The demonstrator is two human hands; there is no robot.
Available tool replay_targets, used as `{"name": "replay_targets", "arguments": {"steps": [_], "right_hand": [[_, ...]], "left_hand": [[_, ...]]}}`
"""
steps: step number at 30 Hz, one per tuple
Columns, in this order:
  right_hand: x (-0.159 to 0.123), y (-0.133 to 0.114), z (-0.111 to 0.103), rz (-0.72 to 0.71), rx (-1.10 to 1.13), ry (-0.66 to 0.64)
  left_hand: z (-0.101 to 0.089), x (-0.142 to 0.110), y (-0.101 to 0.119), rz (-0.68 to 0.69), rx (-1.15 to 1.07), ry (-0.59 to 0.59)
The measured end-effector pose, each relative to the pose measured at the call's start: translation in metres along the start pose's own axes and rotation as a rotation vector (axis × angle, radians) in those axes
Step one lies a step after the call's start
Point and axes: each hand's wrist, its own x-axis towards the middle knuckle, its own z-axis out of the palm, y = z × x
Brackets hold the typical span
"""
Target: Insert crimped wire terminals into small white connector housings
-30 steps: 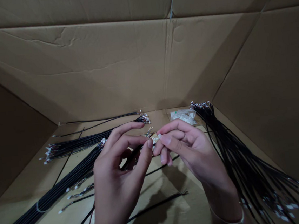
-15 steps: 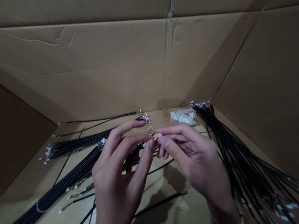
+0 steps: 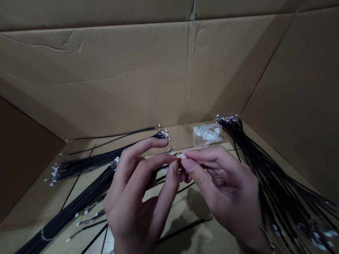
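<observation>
My left hand (image 3: 137, 198) pinches the end of a thin black wire (image 3: 162, 179) between thumb and fingers, its index finger stretched forward. My right hand (image 3: 223, 189) meets it fingertip to fingertip and pinches a small white connector (image 3: 182, 156) at that wire's tip. Both hands hover over the cardboard floor (image 3: 198, 244) inside a large box. The wire runs back under my left palm, where it is hidden.
Bundles of black wires (image 3: 80, 163) with white ends lie at the left, another long bundle (image 3: 47, 230) runs to the lower left, and a fanned pile of wires (image 3: 284, 196) lies at the right. A clear bag of white connectors (image 3: 207, 133) sits by the back wall (image 3: 140, 78).
Both hands have drifted slightly down and toward me, staying pinched together. My right fingers have straightened along the connector.
</observation>
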Motion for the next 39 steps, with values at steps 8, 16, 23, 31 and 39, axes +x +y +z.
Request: {"name": "replay_targets", "arguments": {"steps": [8, 16, 23, 31, 39], "right_hand": [[-0.005, 0.002, 0.0, -0.161, -0.126, 0.035], [0.007, 0.004, -0.003, 0.019, 0.129, -0.061], [0.016, 0.003, -0.009, 0.195, 0.346, -0.115], [0.025, 0.007, -0.002, 0.291, 0.341, -0.159], [0.025, 0.013, 0.002, 0.272, 0.381, -0.131]], "left_hand": [[0.0, 0.0, 0.002, 0.042, 0.053, -0.02], [-0.012, 0.008, -0.019, 0.131, 0.003, -0.14], [-0.014, 0.011, -0.022, 0.072, -0.099, -0.13], [-0.01, 0.013, -0.021, -0.001, -0.182, -0.156], [-0.001, 0.006, -0.013, -0.176, -0.236, 0.005]]}}
